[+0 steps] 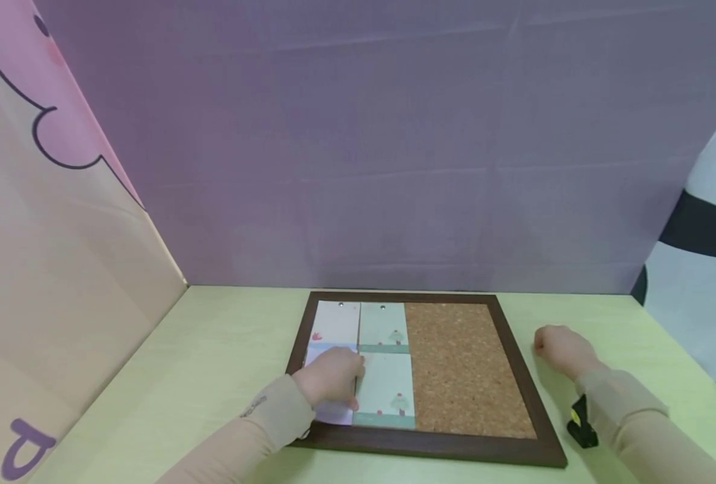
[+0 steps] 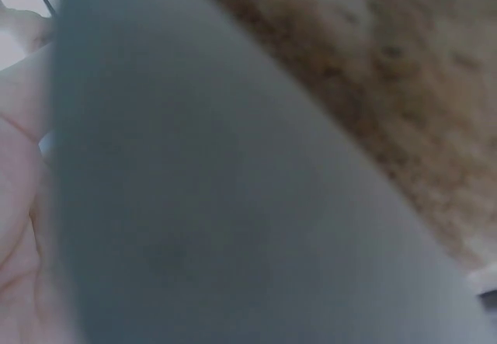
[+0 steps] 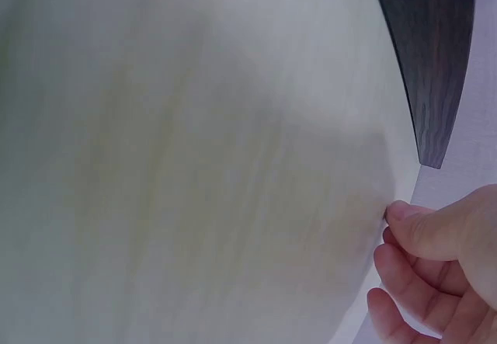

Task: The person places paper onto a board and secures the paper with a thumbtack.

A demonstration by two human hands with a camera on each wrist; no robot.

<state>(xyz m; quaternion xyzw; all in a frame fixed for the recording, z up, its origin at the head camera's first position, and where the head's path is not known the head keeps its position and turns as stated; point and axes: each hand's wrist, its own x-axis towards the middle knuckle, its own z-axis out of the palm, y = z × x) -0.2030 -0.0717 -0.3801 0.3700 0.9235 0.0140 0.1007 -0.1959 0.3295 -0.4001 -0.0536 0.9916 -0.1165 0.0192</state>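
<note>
A cork board (image 1: pixel 469 370) in a dark brown frame lies on the table. Two printed note cards, one white (image 1: pixel 333 323) and one mint (image 1: pixel 382 325), sit along its top, each with a small silver pin. Below them are another mint card (image 1: pixel 384 383) and a lilac card (image 1: pixel 333 413). My left hand (image 1: pixel 333 373) covers much of the lilac card, fingers curled at its right edge. A blurred grey surface fills most of the left wrist view. Right of the board, my right hand (image 1: pixel 566 349) pinches a tiny dark pin-like piece (image 3: pixel 386 213), hard to make out.
The board stands on a pale wood-look table (image 1: pixel 212 349). Behind it rises a purple-grey curtain (image 1: pixel 394 168), with printed cloths (image 1: pixel 79 269) at the left and right. A black strap piece (image 1: pixel 583 423) hangs at the right wrist beside the frame.
</note>
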